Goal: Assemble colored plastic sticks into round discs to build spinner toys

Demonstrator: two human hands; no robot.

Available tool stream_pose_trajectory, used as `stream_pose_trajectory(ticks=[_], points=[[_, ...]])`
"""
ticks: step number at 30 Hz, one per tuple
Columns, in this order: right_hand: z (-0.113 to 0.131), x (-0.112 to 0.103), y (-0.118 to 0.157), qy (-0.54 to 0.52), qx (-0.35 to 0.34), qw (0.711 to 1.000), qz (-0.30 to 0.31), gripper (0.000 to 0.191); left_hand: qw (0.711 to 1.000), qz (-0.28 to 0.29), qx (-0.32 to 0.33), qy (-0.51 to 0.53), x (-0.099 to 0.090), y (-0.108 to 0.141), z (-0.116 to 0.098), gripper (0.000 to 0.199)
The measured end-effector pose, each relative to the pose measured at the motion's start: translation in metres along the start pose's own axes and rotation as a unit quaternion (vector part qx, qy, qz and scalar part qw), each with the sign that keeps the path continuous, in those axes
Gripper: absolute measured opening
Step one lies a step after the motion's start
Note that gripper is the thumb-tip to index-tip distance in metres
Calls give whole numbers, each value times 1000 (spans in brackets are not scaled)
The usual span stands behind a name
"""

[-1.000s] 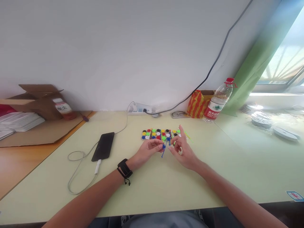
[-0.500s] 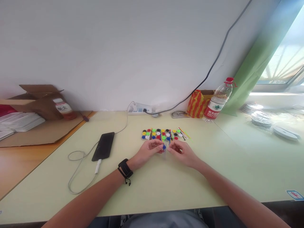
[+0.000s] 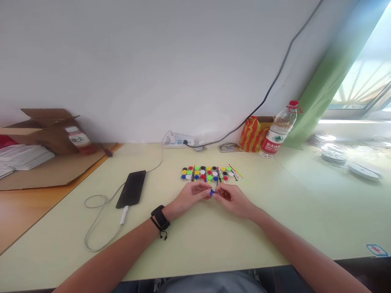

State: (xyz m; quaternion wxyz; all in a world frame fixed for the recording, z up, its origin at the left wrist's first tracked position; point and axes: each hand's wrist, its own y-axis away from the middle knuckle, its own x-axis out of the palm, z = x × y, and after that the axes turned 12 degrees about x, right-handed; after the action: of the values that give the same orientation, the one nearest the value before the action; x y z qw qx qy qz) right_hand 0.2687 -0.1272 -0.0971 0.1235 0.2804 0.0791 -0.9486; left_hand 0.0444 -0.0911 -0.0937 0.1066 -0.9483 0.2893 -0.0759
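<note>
A small blue plastic piece (image 3: 211,192) is pinched in the fingertips of my left hand (image 3: 190,197), held just over the table. The thumb and index finger of my right hand (image 3: 236,200) close on its other side, so both hands meet at it. Its exact shape is too small to make out. Just beyond my fingers lie rows of small round coloured pieces (image 3: 202,172) in yellow, red, green, blue, black and white. Thin coloured strips, like cable ties (image 3: 234,172), lie between the rows and at their right end.
A black phone (image 3: 131,189) with a white cable lies to the left. Along the wall are a power strip (image 3: 179,141), glasses (image 3: 229,146), a striped bag (image 3: 253,134) and a water bottle (image 3: 276,134). A cardboard box (image 3: 56,132) stands far left; white discs (image 3: 363,171) lie right.
My right hand has moved left to my left hand, and its fingertips now touch the blue piece. The gap between the hands has closed. The view has shifted slightly.
</note>
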Motion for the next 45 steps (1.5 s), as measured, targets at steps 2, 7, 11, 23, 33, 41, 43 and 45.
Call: stream_pose_trajectory(ticks=[2, 7, 11, 23, 33, 41, 43, 45], points=[[0, 0, 2, 35, -5, 999, -16, 15, 1000, 1, -1, 0, 0, 0, 0, 36], [0, 0, 5, 104, -19, 994, -33, 15, 1000, 7, -6, 4, -1, 0, 1, 32], [3, -2, 5, 117, -41, 992, -27, 12, 1000, 19, -12, 0, -2, 0, 2, 31], [7, -8, 0, 144, -67, 987, -11, 24, 998, 44, -32, -33, 2, 0, -3, 38], [-72, -128, -10, 416, 246, 866, -128, 27, 995, 63, -62, -55, 2, 2, 0, 38], [-110, -124, -24, 412, 301, 856, -81, 23, 993, 70, -60, -69, 2, 0, 0, 38], [-113, -125, -30, 414, 313, 850, -85, 22, 993, 70, -62, -69, 2, 0, -2, 38], [-116, -128, -37, 416, 325, 844, -91, 22, 993, 69, -62, -69, 3, 1, -4, 38]])
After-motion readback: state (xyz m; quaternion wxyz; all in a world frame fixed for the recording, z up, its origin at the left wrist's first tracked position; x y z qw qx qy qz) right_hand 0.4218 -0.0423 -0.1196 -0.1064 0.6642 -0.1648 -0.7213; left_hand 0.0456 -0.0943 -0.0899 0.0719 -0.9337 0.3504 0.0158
